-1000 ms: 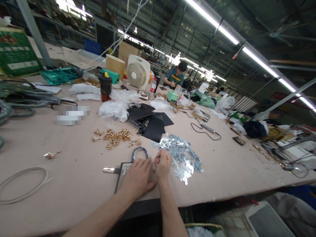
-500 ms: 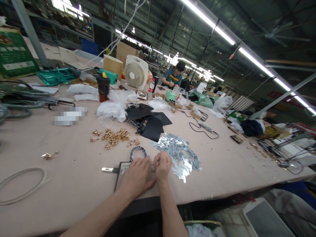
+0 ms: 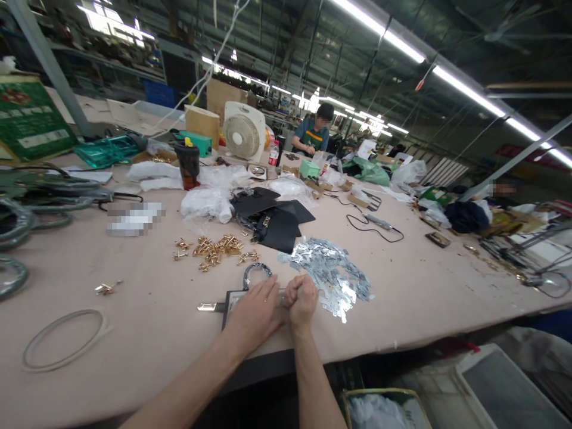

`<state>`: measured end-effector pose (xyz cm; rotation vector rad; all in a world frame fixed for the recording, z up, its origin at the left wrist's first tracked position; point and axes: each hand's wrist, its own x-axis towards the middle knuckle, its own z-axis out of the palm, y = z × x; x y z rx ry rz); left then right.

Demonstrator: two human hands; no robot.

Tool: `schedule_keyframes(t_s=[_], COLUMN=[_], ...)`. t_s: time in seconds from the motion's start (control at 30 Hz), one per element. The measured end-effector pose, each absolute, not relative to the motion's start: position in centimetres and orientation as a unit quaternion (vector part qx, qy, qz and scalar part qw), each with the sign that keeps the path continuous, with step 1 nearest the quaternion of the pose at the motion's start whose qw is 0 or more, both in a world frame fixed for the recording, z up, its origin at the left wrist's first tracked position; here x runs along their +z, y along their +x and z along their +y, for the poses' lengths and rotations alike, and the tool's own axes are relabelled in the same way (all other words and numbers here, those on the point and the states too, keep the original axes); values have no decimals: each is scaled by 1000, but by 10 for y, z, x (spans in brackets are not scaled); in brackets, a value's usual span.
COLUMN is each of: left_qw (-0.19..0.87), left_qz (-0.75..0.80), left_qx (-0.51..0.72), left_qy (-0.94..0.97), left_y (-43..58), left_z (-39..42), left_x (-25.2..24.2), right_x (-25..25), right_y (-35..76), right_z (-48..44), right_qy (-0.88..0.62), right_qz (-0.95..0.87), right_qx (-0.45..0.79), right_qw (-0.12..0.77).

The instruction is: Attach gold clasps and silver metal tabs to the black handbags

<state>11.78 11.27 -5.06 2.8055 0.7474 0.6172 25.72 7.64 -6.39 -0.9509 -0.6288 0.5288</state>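
My left hand (image 3: 254,307) lies flat, fingers stretched out, on a dark-edged bag piece (image 3: 227,302) near the table's front edge. A strap with a metal tip (image 3: 208,307) sticks out to its left, and a wrapped loop handle (image 3: 257,273) rises behind it. Curled into a fist, my right hand (image 3: 302,298) presses down beside the left fingertips; what it grips, if anything, is hidden. Just right of it spreads a pile of flat silver metal plates (image 3: 333,274). Gold-coloured metal fittings (image 3: 217,250) lie behind and to the left.
Black leather pieces (image 3: 279,223) and plastic wrap (image 3: 208,204) lie behind the hands. A cup (image 3: 188,165), fan (image 3: 243,132) and corded tool (image 3: 378,221) stand or lie farther back. A pale ring (image 3: 65,341) is at the left. A person (image 3: 313,134) works across the table.
The whole view has shifted slightly, so table items appear a little farther right. Both hands stay at the bag piece, the left flat and the right still closed.
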Motion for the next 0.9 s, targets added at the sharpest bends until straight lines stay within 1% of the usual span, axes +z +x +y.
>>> schedule_keyframes(t_s=[0.1, 0.23, 0.37, 0.53, 0.67, 0.9], left_qw=[75, 124, 147, 187, 226, 236], left_qz=[261, 278, 283, 310, 328, 318], left_qx=[245, 269, 281, 283, 284, 294], left_qy=[931, 914, 905, 888, 872, 870], left_y=[98, 83, 84, 81, 76, 75], left_z=[118, 123, 122, 124, 126, 127], left_x=[-47, -54, -60, -61, -60, -61], right_x=[-63, -61, -55, -31, -21, -41], right_y=[259, 261, 261, 252, 230, 206], right_z=[76, 77, 76, 76, 78, 83], right_qy=[-422, -404, -424, -466, -422, -395], right_qz=[-255, -237, -220, -191, -233, -307], right_qx=[233, 238, 239, 274, 280, 249], right_qw=[838, 851, 846, 820, 830, 830])
